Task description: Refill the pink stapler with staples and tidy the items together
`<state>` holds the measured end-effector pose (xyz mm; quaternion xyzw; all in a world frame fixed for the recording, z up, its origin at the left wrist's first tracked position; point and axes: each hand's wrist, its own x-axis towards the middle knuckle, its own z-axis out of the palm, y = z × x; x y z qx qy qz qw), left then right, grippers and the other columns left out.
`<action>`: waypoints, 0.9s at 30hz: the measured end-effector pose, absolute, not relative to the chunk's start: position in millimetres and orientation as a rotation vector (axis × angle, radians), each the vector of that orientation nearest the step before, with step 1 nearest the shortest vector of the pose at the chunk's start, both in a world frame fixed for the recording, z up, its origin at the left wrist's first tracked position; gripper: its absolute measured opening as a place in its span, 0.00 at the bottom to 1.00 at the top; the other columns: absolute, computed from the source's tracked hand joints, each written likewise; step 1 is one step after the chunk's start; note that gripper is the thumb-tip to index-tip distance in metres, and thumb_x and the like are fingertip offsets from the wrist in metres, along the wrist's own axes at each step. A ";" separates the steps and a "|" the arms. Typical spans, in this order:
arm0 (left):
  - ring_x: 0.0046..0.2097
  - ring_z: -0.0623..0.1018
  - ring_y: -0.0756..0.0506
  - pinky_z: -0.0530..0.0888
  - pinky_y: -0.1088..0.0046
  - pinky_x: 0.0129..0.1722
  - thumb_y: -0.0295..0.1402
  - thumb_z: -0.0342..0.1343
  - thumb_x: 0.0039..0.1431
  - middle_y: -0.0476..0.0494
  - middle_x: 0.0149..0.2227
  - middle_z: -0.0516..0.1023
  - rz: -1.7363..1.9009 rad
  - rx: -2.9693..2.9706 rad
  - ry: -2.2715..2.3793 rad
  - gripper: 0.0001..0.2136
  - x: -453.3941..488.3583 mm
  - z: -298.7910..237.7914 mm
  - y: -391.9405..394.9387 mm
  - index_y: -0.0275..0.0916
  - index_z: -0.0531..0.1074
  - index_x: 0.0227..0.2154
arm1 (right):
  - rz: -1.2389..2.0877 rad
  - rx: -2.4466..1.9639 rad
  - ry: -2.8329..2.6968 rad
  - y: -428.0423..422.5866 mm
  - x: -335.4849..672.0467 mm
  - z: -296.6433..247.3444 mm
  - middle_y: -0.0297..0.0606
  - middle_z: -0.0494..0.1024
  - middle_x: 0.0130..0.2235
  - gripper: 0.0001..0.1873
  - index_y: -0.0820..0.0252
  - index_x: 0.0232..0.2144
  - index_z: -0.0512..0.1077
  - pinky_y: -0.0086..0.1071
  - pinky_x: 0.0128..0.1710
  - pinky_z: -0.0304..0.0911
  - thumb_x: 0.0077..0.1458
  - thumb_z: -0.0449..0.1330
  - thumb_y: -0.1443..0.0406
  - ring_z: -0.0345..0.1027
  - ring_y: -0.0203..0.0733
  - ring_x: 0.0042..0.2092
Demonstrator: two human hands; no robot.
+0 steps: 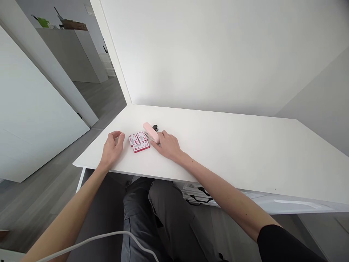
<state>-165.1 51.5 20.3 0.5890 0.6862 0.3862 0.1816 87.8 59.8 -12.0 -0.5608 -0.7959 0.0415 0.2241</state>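
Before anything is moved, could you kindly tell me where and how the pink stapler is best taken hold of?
Probably across the near end of the pink stapler, from the right: its long, narrow body suits a pinch, and the right hand is at that end. Red-and-white boxes crowd its left side, and a black object lies beside it farther back.
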 end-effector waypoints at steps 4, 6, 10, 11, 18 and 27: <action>0.67 0.72 0.34 0.71 0.54 0.65 0.50 0.51 0.69 0.32 0.66 0.73 1.056 1.707 1.967 0.25 -165.3 18.0 49.5 0.38 0.68 0.60 | 0.117 -1.564 -2.183 55.5 90.7 -9.9 0.47 0.79 0.50 0.18 0.59 0.48 0.71 0.40 0.42 0.66 0.73 0.53 0.51 0.76 0.50 0.45; 0.66 0.72 0.33 0.70 0.51 0.65 0.50 0.53 0.68 0.32 0.65 0.74 1.034 1.808 1.980 0.25 -164.5 16.4 47.0 0.38 0.69 0.59 | 0.119 -1.559 -2.180 51.0 95.4 -7.4 0.46 0.80 0.49 0.16 0.59 0.47 0.71 0.40 0.43 0.65 0.72 0.54 0.53 0.76 0.50 0.45; 0.66 0.70 0.33 0.65 0.49 0.68 0.48 0.52 0.69 0.34 0.62 0.75 1.055 2.325 1.817 0.21 -156.9 13.2 35.3 0.40 0.74 0.55 | 0.138 -1.562 -2.178 36.9 117.6 -1.6 0.42 0.84 0.45 0.18 0.58 0.55 0.69 0.38 0.40 0.63 0.68 0.55 0.58 0.77 0.50 0.41; 0.67 0.70 0.33 0.64 0.48 0.69 0.47 0.51 0.70 0.34 0.62 0.76 1.042 2.451 1.747 0.19 -153.5 12.5 30.8 0.40 0.74 0.54 | 0.140 -1.574 -2.170 32.1 127.0 -0.6 0.41 0.84 0.43 0.21 0.58 0.59 0.67 0.38 0.38 0.62 0.66 0.55 0.58 0.77 0.50 0.40; 0.73 0.63 0.33 0.59 0.46 0.72 0.44 0.48 0.75 0.37 0.65 0.75 0.771 2.732 1.507 0.20 -128.8 6.4 -6.1 0.42 0.70 0.62 | 0.124 -1.857 -2.008 -19.5 225.7 -3.3 0.37 0.84 0.34 0.41 0.61 0.73 0.52 0.36 0.32 0.58 0.62 0.56 0.56 0.77 0.51 0.33; 0.72 0.63 0.34 0.58 0.45 0.70 0.43 0.41 0.78 0.39 0.70 0.70 0.504 2.756 1.264 0.25 -35.6 11.6 -30.2 0.43 0.60 0.71 | 0.182 -1.951 -1.904 -60.2 284.1 -9.7 0.37 0.82 0.33 0.46 0.61 0.74 0.51 0.37 0.34 0.59 0.61 0.59 0.50 0.75 0.53 0.34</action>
